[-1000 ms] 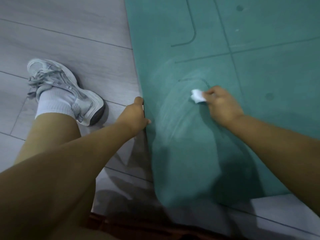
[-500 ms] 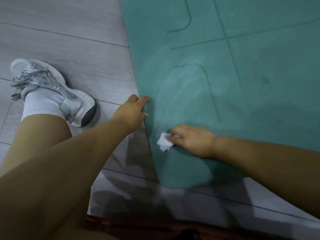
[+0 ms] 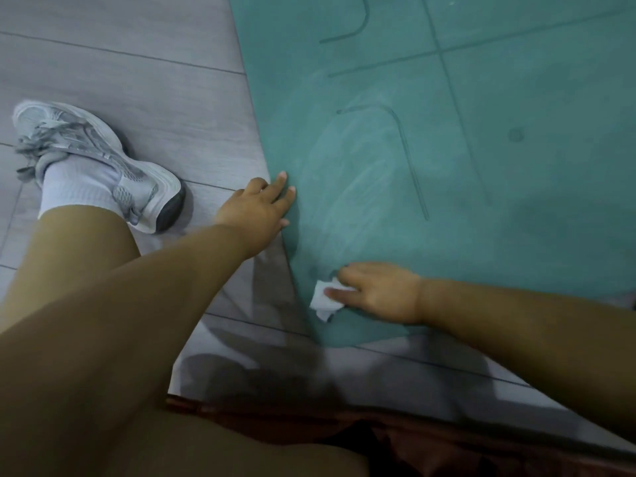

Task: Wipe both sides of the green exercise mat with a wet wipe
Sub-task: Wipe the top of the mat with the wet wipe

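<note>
The green exercise mat (image 3: pixel 481 166) lies flat on the floor and fills the upper right of the head view, with dark guide lines and pale wipe streaks on it. My right hand (image 3: pixel 382 292) presses a crumpled white wet wipe (image 3: pixel 323 301) onto the mat near its near left corner, fingers stretched over the wipe. My left hand (image 3: pixel 261 204) rests flat on the mat's left edge, fingers straight and pointing onto the mat.
Grey wood-look floor (image 3: pixel 137 63) surrounds the mat on the left and in front. My left foot in a grey sneaker (image 3: pixel 103 160) with a white sock stands on the floor left of the mat. Dark red shorts (image 3: pixel 447 449) show at the bottom.
My right hand swept the wipe from the mat's middle down toward the near left corner, then stayed near the corner. My left hand opened from gripping the edge to lying flat on it.
</note>
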### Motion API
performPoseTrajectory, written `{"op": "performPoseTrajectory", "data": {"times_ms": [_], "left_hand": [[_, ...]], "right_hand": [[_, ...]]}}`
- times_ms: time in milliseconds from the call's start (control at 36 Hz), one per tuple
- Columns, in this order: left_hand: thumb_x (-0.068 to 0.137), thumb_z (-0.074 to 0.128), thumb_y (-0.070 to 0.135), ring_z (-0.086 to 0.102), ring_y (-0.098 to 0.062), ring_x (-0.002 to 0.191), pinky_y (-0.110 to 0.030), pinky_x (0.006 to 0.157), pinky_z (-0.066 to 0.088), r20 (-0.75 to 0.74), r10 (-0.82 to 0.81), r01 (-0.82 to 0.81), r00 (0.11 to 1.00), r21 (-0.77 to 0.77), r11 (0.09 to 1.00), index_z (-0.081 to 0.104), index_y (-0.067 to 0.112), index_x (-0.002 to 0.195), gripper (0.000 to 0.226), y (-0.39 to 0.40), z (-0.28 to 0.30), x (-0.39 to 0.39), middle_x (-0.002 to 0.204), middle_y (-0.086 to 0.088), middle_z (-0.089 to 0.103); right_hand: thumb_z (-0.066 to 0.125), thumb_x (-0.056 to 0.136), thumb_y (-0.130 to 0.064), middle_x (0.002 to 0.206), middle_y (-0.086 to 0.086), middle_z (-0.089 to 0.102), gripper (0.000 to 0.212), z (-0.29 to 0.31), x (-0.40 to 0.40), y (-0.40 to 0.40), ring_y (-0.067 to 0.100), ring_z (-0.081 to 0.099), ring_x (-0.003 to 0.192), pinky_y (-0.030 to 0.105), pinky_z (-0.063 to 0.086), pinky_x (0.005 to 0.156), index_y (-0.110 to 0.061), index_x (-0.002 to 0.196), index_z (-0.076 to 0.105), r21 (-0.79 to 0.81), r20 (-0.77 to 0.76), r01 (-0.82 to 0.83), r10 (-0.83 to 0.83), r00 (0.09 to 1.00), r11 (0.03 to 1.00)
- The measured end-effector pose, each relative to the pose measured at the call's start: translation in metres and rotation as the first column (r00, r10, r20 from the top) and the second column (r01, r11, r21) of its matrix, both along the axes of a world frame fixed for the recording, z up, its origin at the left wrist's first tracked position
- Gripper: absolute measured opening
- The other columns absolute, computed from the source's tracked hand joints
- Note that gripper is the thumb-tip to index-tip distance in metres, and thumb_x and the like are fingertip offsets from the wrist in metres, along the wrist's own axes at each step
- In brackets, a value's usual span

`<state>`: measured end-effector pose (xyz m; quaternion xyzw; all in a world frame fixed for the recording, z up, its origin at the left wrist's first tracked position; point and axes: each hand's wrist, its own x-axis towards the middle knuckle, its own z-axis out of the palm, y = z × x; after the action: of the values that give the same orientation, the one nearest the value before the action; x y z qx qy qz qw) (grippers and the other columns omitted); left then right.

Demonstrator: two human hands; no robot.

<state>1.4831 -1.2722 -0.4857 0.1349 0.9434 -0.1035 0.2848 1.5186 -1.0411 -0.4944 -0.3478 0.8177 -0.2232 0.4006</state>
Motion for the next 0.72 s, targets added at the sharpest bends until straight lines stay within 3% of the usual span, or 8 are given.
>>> {"op": "performPoseTrajectory", "data": {"times_ms": [111, 194, 250, 333, 417, 500, 611, 722], "left_hand": [[0.101, 0.032, 0.038, 0.017, -0.030, 0.137, -0.041, 0.109, 0.029, 0.019, 0.015, -0.016, 1.000, 0.023, 1.000, 0.012, 0.017, 0.151, 0.058, 0.011, 0.000, 0.005, 0.158, -0.011, 0.003], [0.102, 0.033, 0.035, 0.013, -0.031, 0.140, -0.041, 0.112, 0.027, 0.053, 0.022, -0.024, 0.998, 0.038, 0.999, 0.012, 0.015, 0.151, 0.057, 0.018, 0.001, 0.010, 0.158, -0.014, 0.001], [0.103, 0.032, 0.030, 0.007, -0.031, 0.143, -0.042, 0.114, 0.025, 0.090, 0.007, -0.011, 0.996, 0.046, 0.999, 0.011, 0.013, 0.151, 0.055, 0.021, 0.002, 0.014, 0.157, -0.016, -0.003], [0.104, 0.029, 0.026, 0.002, -0.030, 0.146, -0.041, 0.116, 0.021, 0.120, -0.005, 0.000, 0.993, 0.046, 0.999, 0.009, 0.012, 0.151, 0.054, 0.024, 0.003, 0.021, 0.158, -0.016, -0.007], [0.104, 0.029, 0.024, 0.001, -0.028, 0.146, -0.040, 0.116, 0.021, 0.153, 0.013, -0.020, 0.988, 0.043, 0.999, 0.008, 0.012, 0.152, 0.053, 0.026, 0.005, 0.027, 0.158, -0.014, -0.009], [0.104, 0.029, 0.023, 0.002, -0.027, 0.146, -0.042, 0.115, 0.023, 0.180, 0.032, -0.042, 0.983, 0.049, 0.998, 0.009, 0.012, 0.152, 0.053, 0.027, 0.006, 0.032, 0.158, -0.012, -0.009], [0.104, 0.031, 0.023, 0.003, -0.027, 0.146, -0.042, 0.116, 0.021, 0.194, 0.075, -0.090, 0.978, 0.070, 0.993, 0.013, 0.011, 0.151, 0.052, 0.031, 0.010, 0.030, 0.158, -0.012, -0.006], [0.103, 0.034, 0.022, 0.009, -0.031, 0.145, -0.045, 0.114, 0.026, 0.190, 0.136, -0.155, 0.972, 0.088, 0.984, 0.023, 0.008, 0.148, 0.049, 0.038, 0.010, 0.028, 0.158, -0.014, 0.001]], "right_hand": [[0.037, 0.097, -0.046, 0.085, 0.003, 0.048, 0.036, -0.010, -0.056, 0.036, 0.028, 0.052, 0.086, 0.028, 0.027, 0.066, -0.016, 0.091, 0.056, 0.043, -0.276, 0.412, -0.385, 0.880, 0.910], [0.041, 0.096, -0.024, 0.108, 0.015, 0.049, 0.035, -0.014, -0.064, 0.055, 0.034, 0.053, 0.097, 0.036, 0.039, 0.076, -0.015, 0.130, 0.050, 0.169, -0.556, 0.553, -0.384, 0.737, 0.816], [0.039, 0.097, -0.018, 0.121, 0.018, 0.044, 0.047, -0.007, -0.047, 0.044, 0.037, 0.052, 0.102, 0.040, 0.042, 0.081, -0.016, 0.143, 0.034, 0.252, -0.572, 0.585, -0.369, 0.732, 0.771], [0.031, 0.101, -0.017, 0.132, 0.020, 0.039, 0.050, -0.005, 0.011, 0.010, 0.037, 0.052, 0.108, 0.042, 0.042, 0.085, -0.013, 0.149, 0.019, 0.291, -0.445, 0.247, -0.098, 0.890, 0.924], [0.034, 0.097, -0.015, 0.104, 0.019, 0.060, 0.037, -0.005, 0.058, -0.002, 0.034, 0.063, 0.082, 0.037, 0.050, 0.066, -0.006, 0.126, 0.055, 0.054, -0.303, -0.257, 0.262, 0.916, 0.965], [0.037, 0.084, -0.025, 0.070, 0.007, 0.060, 0.038, -0.009, 0.046, 0.018, 0.026, 0.058, 0.049, 0.023, 0.039, 0.040, -0.016, 0.096, 0.072, -0.006, -0.393, -0.324, 0.296, 0.871, 0.946], [0.031, 0.102, -0.037, 0.102, 0.014, 0.059, 0.032, 0.001, -0.012, 0.061, 0.031, 0.060, 0.093, 0.032, 0.040, 0.072, -0.019, 0.108, 0.056, 0.102, -0.426, 0.146, -0.090, 0.900, 0.984], [0.042, 0.093, -0.008, 0.119, 0.022, 0.045, 0.046, 0.011, -0.040, 0.100, 0.041, 0.053, 0.102, 0.042, 0.041, 0.087, -0.014, 0.139, 0.042, 0.250, -0.553, 0.618, -0.414, 0.723, 0.745]]}}
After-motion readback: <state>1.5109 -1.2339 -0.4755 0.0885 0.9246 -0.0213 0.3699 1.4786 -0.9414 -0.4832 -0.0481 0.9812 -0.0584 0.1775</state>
